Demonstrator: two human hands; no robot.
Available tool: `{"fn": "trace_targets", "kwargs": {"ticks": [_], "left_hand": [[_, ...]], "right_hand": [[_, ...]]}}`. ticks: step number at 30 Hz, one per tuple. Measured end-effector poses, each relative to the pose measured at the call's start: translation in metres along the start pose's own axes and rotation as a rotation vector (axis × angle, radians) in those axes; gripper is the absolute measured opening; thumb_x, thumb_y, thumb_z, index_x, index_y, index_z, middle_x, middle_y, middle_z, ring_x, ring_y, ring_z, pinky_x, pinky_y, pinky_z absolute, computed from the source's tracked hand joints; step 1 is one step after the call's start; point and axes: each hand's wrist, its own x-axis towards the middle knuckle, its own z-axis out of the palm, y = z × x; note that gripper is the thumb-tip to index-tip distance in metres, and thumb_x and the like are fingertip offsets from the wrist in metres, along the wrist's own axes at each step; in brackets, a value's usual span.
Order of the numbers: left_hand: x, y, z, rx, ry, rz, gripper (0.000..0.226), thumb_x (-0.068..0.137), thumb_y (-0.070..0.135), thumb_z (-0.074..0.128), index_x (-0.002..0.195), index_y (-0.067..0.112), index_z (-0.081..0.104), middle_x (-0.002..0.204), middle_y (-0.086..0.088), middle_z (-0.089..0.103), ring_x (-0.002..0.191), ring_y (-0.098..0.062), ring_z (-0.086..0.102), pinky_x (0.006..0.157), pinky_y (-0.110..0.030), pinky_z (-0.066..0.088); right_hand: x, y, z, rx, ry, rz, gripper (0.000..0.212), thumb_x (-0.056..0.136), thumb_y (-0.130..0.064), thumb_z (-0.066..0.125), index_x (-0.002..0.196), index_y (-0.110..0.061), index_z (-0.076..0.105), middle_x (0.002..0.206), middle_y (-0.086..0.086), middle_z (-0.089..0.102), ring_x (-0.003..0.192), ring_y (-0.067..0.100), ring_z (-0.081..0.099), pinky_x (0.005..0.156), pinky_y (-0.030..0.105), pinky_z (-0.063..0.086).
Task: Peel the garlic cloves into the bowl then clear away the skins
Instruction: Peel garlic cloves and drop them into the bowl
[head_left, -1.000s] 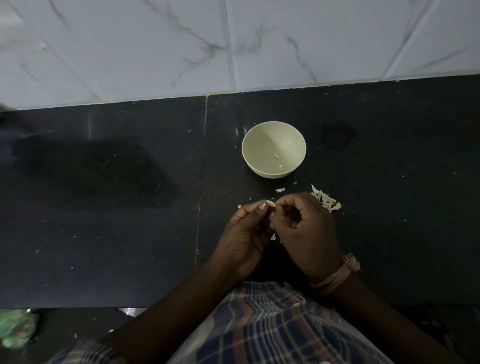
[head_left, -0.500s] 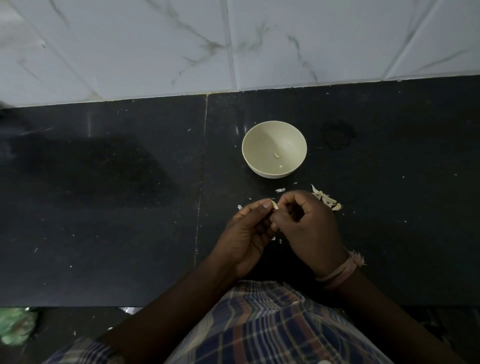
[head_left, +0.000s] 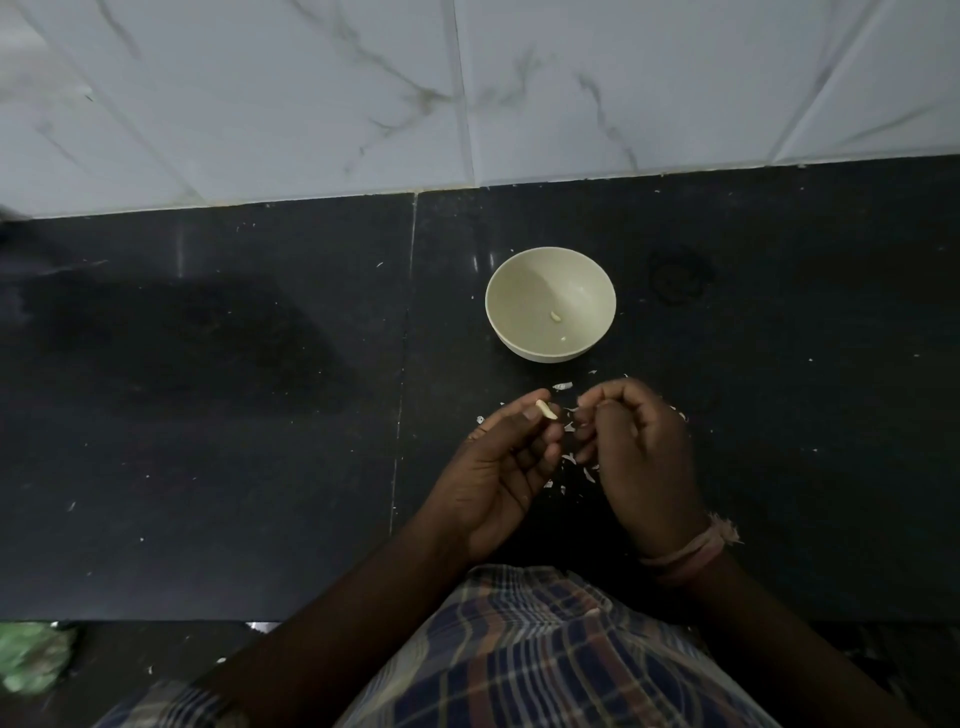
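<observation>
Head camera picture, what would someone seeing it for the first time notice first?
Most striking is the small round cream bowl on the black stone counter, with a couple of pale peeled cloves at its bottom. Just in front of it, the left hand pinches a pale garlic clove at its fingertips, while the right hand sits curled beside it. White papery skin flakes lie scattered on the counter between the hands.
</observation>
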Motion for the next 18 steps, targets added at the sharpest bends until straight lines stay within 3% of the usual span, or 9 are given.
{"fn": "trace_targets", "kwargs": {"ticks": [3,6,9,11,13,18], "left_hand": [[0.0,0.0,-0.001,-0.021,0.005,-0.008,0.018,0.085,0.011,0.068,0.099,0.013,0.08,0.098,-0.008,0.075,0.082,-0.014,0.071,0.072,-0.021,0.06],[0.001,-0.001,0.0,-0.032,0.026,0.002,0.02,0.082,0.012,0.07,0.102,0.012,0.074,0.094,-0.009,0.075,0.079,-0.014,0.072,0.07,-0.021,0.06],[0.002,-0.001,-0.001,-0.037,0.04,0.027,0.021,0.081,0.012,0.069,0.102,0.012,0.071,0.092,-0.01,0.074,0.077,-0.013,0.072,0.068,-0.021,0.06],[0.002,-0.001,-0.003,-0.046,0.039,0.039,0.02,0.082,0.011,0.069,0.101,0.012,0.072,0.092,-0.01,0.074,0.078,-0.013,0.072,0.068,-0.021,0.06],[0.002,-0.001,-0.004,-0.048,0.034,0.043,0.019,0.083,0.01,0.069,0.101,0.013,0.074,0.093,-0.01,0.074,0.079,-0.014,0.072,0.069,-0.021,0.06],[0.001,-0.001,-0.005,-0.047,0.027,0.043,0.017,0.084,0.009,0.067,0.098,0.013,0.076,0.093,-0.009,0.075,0.08,-0.014,0.072,0.069,-0.022,0.06]], "right_hand": [[-0.001,-0.002,-0.003,-0.111,0.011,-0.052,0.032,0.102,-0.035,0.056,0.08,-0.013,0.063,0.07,0.001,0.07,0.059,0.014,0.069,0.053,0.033,0.055],[-0.001,0.001,-0.001,-0.189,0.022,-0.099,0.021,0.095,-0.029,0.069,0.079,-0.016,0.064,0.072,-0.003,0.069,0.066,0.011,0.068,0.063,0.036,0.057],[-0.002,0.002,-0.001,-0.169,-0.044,-0.09,0.007,0.092,-0.012,0.071,0.096,-0.017,0.068,0.087,-0.008,0.073,0.083,0.005,0.07,0.077,0.03,0.059],[-0.003,0.002,-0.001,-0.13,-0.101,-0.079,0.023,0.093,-0.003,0.065,0.112,-0.017,0.068,0.1,-0.008,0.075,0.094,0.003,0.071,0.087,0.03,0.058],[-0.004,-0.001,-0.001,-0.151,-0.098,-0.12,0.028,0.094,0.0,0.06,0.115,-0.016,0.069,0.105,-0.008,0.075,0.1,0.002,0.07,0.091,0.027,0.056],[-0.008,-0.01,0.001,-0.161,-0.06,-0.238,0.015,0.094,-0.007,0.067,0.106,-0.013,0.075,0.101,-0.007,0.073,0.09,0.001,0.071,0.079,0.016,0.055]]}}
